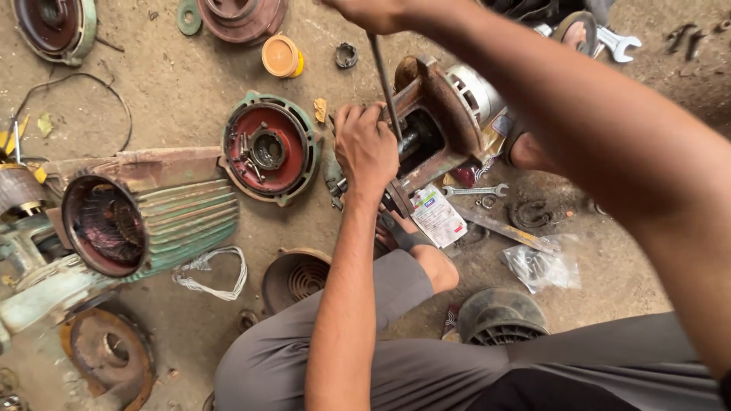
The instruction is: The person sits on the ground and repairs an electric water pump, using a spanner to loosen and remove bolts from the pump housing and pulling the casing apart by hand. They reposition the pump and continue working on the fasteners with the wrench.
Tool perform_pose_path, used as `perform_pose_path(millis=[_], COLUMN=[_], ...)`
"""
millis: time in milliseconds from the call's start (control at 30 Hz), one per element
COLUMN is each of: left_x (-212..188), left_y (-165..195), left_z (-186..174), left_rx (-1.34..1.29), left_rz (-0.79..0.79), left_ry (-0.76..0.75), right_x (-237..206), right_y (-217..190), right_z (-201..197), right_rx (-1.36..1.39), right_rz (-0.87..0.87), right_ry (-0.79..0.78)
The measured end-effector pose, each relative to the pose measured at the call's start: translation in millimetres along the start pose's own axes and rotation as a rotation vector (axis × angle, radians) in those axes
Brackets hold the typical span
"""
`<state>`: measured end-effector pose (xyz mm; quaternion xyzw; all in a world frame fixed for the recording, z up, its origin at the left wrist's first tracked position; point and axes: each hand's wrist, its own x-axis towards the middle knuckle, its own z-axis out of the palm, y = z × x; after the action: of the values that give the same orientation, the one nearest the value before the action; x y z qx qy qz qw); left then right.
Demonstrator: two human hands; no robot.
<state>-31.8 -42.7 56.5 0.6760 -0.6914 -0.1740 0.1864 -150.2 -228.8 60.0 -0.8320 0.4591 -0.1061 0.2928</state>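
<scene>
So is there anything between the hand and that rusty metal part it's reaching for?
Nothing visible. The left hand already rests on the rusty motor housing, beside the metal rod that the right hand grips at the top. The rod runs down into the housing opening.

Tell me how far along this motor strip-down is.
Already apart: the finned motor body lies open on its side, and the red end cover and fan guard sit loose on the ground. In hand: the left hand steadies the rusty housing while the right hand holds a metal rod down into it. Left: the housing is not yet opened up; whether the rod has freed anything can't be seen.
</scene>
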Motion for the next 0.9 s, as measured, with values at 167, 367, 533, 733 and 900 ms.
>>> perform_pose_path(millis=[167, 367, 533, 733, 900], left_x=[-2, 3, 6, 11, 11], left_y=[-5, -8, -7, -6, -4], left_z=[5, 11, 14, 15, 12], left_rx=[-0.004, -0.009, -0.020, 0.012, 0.013], left_rz=[0.001, -0.017, -0.020, -0.026, -0.064], left_ry=[0.028, 0.054, 0.063, 0.061, 0.045], right_x=[-47, -100, -205, -310, -321], right_y=[0, 40, 46, 1, -24], right_z=[-25, -42, -19, 43, 66], right_rx=[-0.016, -0.170, -0.526, 0.025, 0.177], right_rz=[0.016, 0.131, 0.325, 0.131, 0.211], right_ry=[-0.242, -0.423, -0.565, -0.154, -0.154])
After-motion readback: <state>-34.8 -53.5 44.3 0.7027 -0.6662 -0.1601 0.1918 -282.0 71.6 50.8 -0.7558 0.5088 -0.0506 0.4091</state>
